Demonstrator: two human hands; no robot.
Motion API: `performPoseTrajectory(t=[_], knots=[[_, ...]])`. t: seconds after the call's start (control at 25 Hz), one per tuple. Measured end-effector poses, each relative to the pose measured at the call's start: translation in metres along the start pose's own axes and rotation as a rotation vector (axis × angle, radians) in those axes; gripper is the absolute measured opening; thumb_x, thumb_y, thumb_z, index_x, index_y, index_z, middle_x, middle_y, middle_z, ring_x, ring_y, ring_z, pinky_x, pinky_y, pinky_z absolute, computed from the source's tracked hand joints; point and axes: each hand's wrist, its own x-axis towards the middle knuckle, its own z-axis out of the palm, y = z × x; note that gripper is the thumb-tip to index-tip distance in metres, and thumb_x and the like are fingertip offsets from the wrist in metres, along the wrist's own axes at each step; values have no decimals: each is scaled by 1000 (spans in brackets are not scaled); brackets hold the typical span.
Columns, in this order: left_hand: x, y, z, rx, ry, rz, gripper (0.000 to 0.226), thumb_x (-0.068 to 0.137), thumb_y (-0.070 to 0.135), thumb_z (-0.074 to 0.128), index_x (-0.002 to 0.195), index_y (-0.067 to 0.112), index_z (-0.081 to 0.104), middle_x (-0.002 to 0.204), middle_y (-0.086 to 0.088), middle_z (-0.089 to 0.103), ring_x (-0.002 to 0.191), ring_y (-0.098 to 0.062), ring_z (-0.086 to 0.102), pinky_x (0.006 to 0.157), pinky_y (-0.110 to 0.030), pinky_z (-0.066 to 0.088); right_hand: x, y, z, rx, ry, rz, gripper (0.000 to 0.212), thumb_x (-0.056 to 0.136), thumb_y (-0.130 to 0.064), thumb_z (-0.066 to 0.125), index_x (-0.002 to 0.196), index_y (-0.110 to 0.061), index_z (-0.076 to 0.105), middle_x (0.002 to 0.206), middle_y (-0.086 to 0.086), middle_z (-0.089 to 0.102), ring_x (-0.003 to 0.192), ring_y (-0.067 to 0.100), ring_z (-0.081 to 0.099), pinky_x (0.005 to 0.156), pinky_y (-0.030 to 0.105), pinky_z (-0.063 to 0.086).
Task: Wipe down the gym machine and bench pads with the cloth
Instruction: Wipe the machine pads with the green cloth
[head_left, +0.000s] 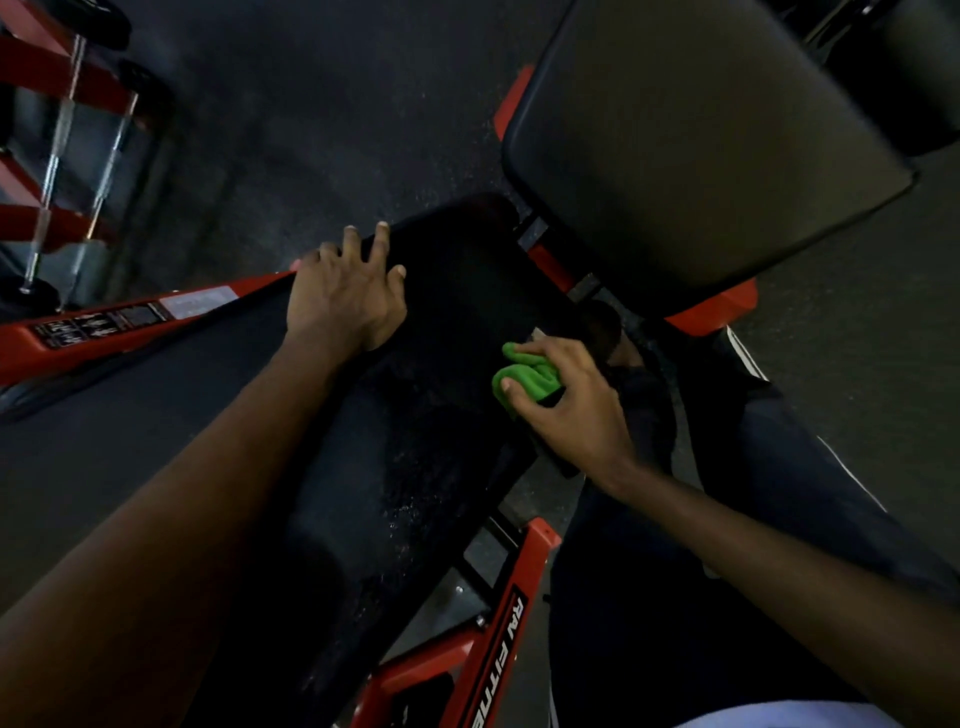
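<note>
Two hands: both low over one dark pad (467, 291), well apart from each other.
left hand (345, 291): released, holding nothing; fingers spread and fairly straight, palm pressed on the pad's far left edge, fingertips reaching the rim.
right hand (566, 400): grasping the cloth (524, 379), thumb on its near side, fingers curled over its top; sat at the pad's right edge.
cloth: green, bunched into a wad, showing mostly to the left of the right hand; touched the pad near its right rim.
pad: black and long, ran from bottom centre up to mid-frame; near half flecked with pale specks, wet or dusty could not be told.
back pad (701, 140): broad, grey-black, tilted, at upper right just past the pad's far end; touched by neither hand.
frame (498, 639): red, under and beside the pad; white lettering on the near right bar, partly cut off; label stickers on the left bar.
leg (779, 467): in dark trousers with a thin white stripe, just right of the pad.
rack (57, 130): red with chrome bars, far left, well apart from the pad.
floor (322, 104): dark and speckled.
</note>
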Motion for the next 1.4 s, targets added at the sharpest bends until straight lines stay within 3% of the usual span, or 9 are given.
performPoseTrajectory(t=[0.08, 0.24, 0.36, 0.6, 0.76, 1.0, 1.08, 1.24, 1.4], knots=[[-2, 1, -2, 8, -5, -6, 65, 104, 48, 13, 159, 13, 11, 157, -25, 29, 130, -44, 46, 103, -51, 41, 15, 12, -5, -42, 36, -6, 36, 87, -46, 73, 121, -36, 65, 128, -15, 55, 119, -3, 54, 91, 19, 46], [-3, 2, -9, -28, -55, -6, 65, 105, 50, 14, 159, 14, 11, 160, -23, 25, 137, -43, 39, 107, -51, 37, 51, 25, -8, -80, 117, 167, 32, 88, -51, 69, 116, -37, 66, 121, -10, 56, 109, 10, 58, 92, 35, 50], [-3, -6, -15, -126, -88, 31, 64, 105, 49, 17, 158, 13, 16, 163, -20, 20, 145, -40, 29, 114, -51, 29, 33, 5, -2, -90, 112, 194, 33, 87, -53, 68, 117, -38, 65, 123, -10, 56, 109, 12, 61, 91, 34, 50], [-43, -26, -16, -85, -71, 89, 64, 106, 44, 26, 158, 10, 16, 163, -20, 18, 149, -36, 21, 121, -47, 20, -69, -71, 13, -58, -48, -75, 40, 86, -50, 72, 123, -39, 63, 134, -18, 54, 120, -4, 54, 90, 20, 49], [-52, -30, -16, -82, -32, 104, 64, 106, 44, 24, 158, 9, 16, 164, -19, 15, 151, -34, 18, 123, -45, 16, -56, -64, 11, -93, -75, -166, 40, 86, -51, 71, 122, -36, 62, 130, -15, 55, 118, 1, 57, 90, 27, 52], [-52, -31, -11, -41, 6, 132, 63, 106, 44, 19, 158, 8, 16, 163, -21, 17, 150, -34, 19, 123, -45, 17, 21, -40, 11, -146, 81, 162, 35, 88, -57, 65, 115, -35, 64, 118, -6, 57, 107, 16, 62, 87, 33, 51], [-53, -30, -9, -31, 12, 127, 63, 105, 43, 18, 157, 7, 17, 162, -22, 19, 150, -35, 21, 123, -45, 19, 10, -52, 16, -134, 73, 146, 35, 89, -57, 64, 118, -37, 63, 123, -9, 55, 108, 11, 61, 86, 30, 48], [-53, -28, -8, -23, 36, 116, 63, 105, 42, 19, 157, 6, 19, 161, -23, 21, 149, -36, 23, 122, -46, 20, -38, -61, 22, -78, -10, -86, 39, 87, -56, 66, 123, -40, 62, 130, -15, 54, 120, -1, 55, 92, 19, 48], [-51, -26, -6, -13, 49, 122, 64, 105, 43, 15, 157, 6, 17, 161, -23, 20, 149, -36, 22, 122, -47, 20, 11, -29, 12, -138, 79, 48, 35, 87, -55, 69, 116, -35, 65, 119, -8, 60, 109, 9, 60, 84, 24, 46]])
